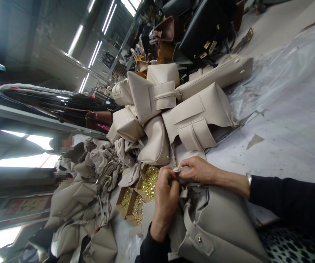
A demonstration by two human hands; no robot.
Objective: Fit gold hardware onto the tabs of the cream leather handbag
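A beige handbag (228, 223) rests in front of me, its handle (192, 226) fixed with a gold stud. Just above the bag's opening, my left hand (166, 193) and my right hand (198, 170) are close together. Both pinch a narrow beige leather strap (184, 169), with thumbs and fingers closed on it. My fingertips hide part of the strap, and I cannot tell whether a small metal piece is between them. Beside my left hand are gold studs (150, 183) in a cardboard box.
Smaller cardboard boxes hold gold pieces (125, 198) and round beads (138, 209). Several beige bags (193, 117) are heaped beyond my hands, with more beige bag parts (78, 197) on the left. Black bags (204, 33) lie farther back. Plastic sheeting (289, 62) covers part of the table (291, 138).
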